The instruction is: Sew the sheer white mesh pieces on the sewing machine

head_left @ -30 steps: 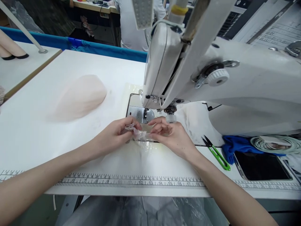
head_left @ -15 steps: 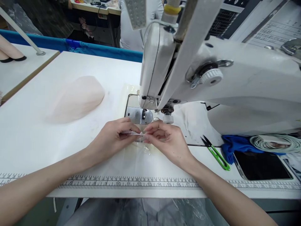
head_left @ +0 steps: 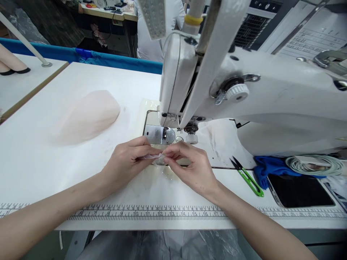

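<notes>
Pinching a sheer whitish strip [head_left: 149,156] in left hand [head_left: 125,160]; running left-right toward right hand [head_left: 192,164]; cannot tell whether pinched there too.

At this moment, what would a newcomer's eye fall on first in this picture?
Probably the big white sewing machine, filling much of the upper right. Near the middle, the left hand pinches a thin whitish piece, with the right hand at its end. At the right, green-handled snips lie near a bright blue cloth and a dark-screened phone.
</notes>
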Tool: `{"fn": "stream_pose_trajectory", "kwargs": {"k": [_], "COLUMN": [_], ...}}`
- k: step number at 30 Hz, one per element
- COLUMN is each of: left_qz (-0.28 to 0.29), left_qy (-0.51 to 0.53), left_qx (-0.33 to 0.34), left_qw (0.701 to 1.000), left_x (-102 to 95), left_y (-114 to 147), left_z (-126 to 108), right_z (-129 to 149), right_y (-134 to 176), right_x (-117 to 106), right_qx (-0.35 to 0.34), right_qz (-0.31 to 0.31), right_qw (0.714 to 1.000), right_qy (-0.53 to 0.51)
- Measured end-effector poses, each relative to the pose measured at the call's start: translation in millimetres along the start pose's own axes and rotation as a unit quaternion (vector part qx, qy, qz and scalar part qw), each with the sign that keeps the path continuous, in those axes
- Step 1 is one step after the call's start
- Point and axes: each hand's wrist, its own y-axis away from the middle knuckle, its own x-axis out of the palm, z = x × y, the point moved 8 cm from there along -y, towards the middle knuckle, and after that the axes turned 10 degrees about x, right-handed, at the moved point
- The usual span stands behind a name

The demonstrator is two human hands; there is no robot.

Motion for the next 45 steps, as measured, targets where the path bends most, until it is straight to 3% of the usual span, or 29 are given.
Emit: {"fn": "stream_pose_trajectory", "kwargs": {"k": [11,18,21,23,27,33,37,40,45], "left_qz": [-0.014,-0.001,0.020,0.033,0.023,0.005,0.026,0.084,0.107], "left_qy": [-0.067,-0.085,-0.098,-0.104,-0.089,-0.089,-0.037,-0.017,-0.109], "left_qx": [0.073,0.087,0.069,0.056,0.064,0.107,0.055,-0.014,0.010], "left_qw": [0.995,0.993,0.993,0.992,0.994,0.990,0.997,0.996,0.988], "left_x": [-3.9,-2.2,0.6,2.5,1.4,-0.9,2.7,13.9,23.4], "left_y": [-2,-3,-2,-2,-2,0,3,7,7], "left_z": [-14,-21,-20,-19,-23,-30,-23,-10,-2], "right_z": [8,9,14,25,45,56,56,51,27], "right_y": [4,4,8,16,36,48,55,51,21], "right_x": [1,-2,-7,-8,2,7,10,12,12], "right_qx": [-0.062,-0.093,-0.137,-0.216,-0.369,-0.460,-0.501,-0.480,-0.281], "right_qz": [-0.004,-0.025,-0.054,-0.071,-0.053,-0.090,-0.103,-0.078,-0.041], "right_qw": [0.997,0.993,0.985,0.961,0.886,0.825,0.786,0.799,0.909], "right_qy": [0.052,0.068,0.091,0.157,0.276,0.315,0.349,0.354,0.304]}}
